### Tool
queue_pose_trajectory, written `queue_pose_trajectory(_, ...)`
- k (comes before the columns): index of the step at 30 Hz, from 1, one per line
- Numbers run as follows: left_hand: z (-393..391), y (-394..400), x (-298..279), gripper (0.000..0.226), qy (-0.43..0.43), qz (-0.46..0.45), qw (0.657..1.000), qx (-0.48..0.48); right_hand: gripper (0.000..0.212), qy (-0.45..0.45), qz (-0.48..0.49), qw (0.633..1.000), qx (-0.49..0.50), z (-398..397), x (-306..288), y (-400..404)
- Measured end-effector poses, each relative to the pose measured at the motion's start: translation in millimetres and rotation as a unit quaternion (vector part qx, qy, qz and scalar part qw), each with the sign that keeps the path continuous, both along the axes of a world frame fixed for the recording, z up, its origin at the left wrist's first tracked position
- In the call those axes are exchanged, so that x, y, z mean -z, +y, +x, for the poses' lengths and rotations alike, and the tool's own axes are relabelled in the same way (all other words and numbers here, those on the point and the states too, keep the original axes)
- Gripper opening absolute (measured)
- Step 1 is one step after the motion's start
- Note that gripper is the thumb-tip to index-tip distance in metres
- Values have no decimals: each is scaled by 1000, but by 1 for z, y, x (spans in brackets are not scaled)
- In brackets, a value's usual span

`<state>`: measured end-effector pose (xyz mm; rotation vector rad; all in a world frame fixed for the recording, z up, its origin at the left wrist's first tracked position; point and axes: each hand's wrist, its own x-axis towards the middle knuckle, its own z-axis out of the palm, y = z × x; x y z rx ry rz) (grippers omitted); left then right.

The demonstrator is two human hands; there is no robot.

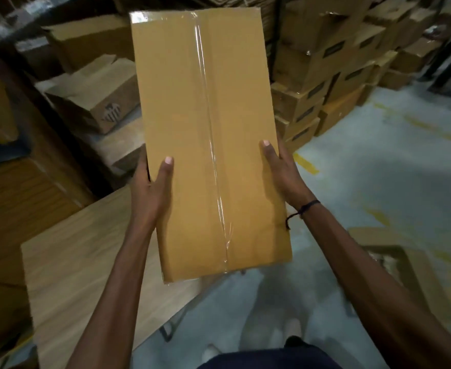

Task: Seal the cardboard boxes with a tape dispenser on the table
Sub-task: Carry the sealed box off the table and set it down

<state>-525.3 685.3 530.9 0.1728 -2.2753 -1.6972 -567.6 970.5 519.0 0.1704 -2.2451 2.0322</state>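
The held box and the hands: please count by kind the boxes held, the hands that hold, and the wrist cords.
Held box: 1
Hands, left hand and right hand: 2
Wrist cord: 1
Total: 4

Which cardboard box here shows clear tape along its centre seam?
The box held in both hands; boxes stacked behind show no such strip.

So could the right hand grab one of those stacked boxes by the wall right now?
Probably not: the right hand grips the taped box together with the left hand, and the stacked boxes sit beyond it.
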Motion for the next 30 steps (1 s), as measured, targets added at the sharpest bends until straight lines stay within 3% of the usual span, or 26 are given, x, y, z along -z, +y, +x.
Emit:
queue_pose_trajectory(5, -38, 129, 18, 70, -26, 16, 998, 45, 59, -24, 6, 995, 92, 9, 17, 127)
queue_pose_trajectory(10, -69, 264, 52, 56, -66, 9, 993, 97, 56, -54, 24, 984, 168, 24, 46, 259)
queue_pose_trajectory(14, -87, 338, 84, 59, -112, 10, 983, 145, 57, -81, 48, 974, 206, 25, 65, 334)
queue_pose_trajectory(21, -143, 415, 118, 45, -157, 19, 978, 140, 57, -132, 62, 967, 207, -29, 96, 404)
queue_pose_trajectory(30, -284, 453, 181, 43, -230, 62, 965, 107, 55, -171, 138, 966, 137, -200, 138, 446)
